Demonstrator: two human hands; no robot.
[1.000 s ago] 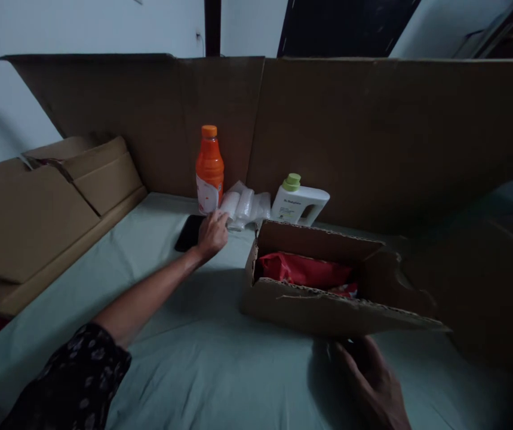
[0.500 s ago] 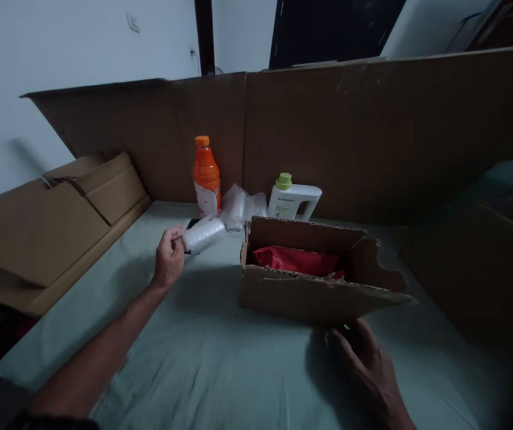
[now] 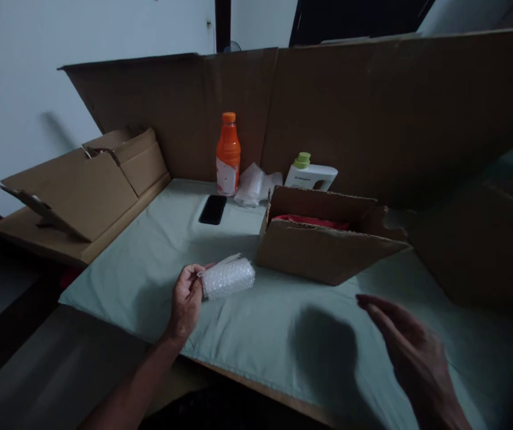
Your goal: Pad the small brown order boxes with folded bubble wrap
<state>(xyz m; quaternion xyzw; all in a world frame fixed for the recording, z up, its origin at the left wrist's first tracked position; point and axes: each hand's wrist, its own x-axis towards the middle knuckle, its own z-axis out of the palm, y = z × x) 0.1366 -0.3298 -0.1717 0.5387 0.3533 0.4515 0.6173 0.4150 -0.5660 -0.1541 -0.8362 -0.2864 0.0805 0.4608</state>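
Note:
My left hand (image 3: 187,301) is closed on one end of a rolled piece of bubble wrap (image 3: 229,278), raised over the cloth-covered table. Whatever the roll wraps, if anything, does not show. To the right, my right hand (image 3: 406,343) hovers with its fingers stretched out and nothing in them. It is nearest to an open cardboard box (image 3: 319,251), a little apart from its front side. A red package (image 3: 314,222) lies inside that box, mostly hidden by the front wall.
An orange bottle (image 3: 228,158), crumpled bubble wrap (image 3: 252,186) and a white jug with green cap (image 3: 312,176) stand at the back. A black phone (image 3: 212,209) lies before the bottle. Cardboard panels (image 3: 350,119) wall the back; a folded cardboard box (image 3: 86,185) lies left.
My left hand has brought the bubble wrap roll nearer to me, uncovering the phone. My right hand has pulled away from the box's front. The view has shifted left and down.

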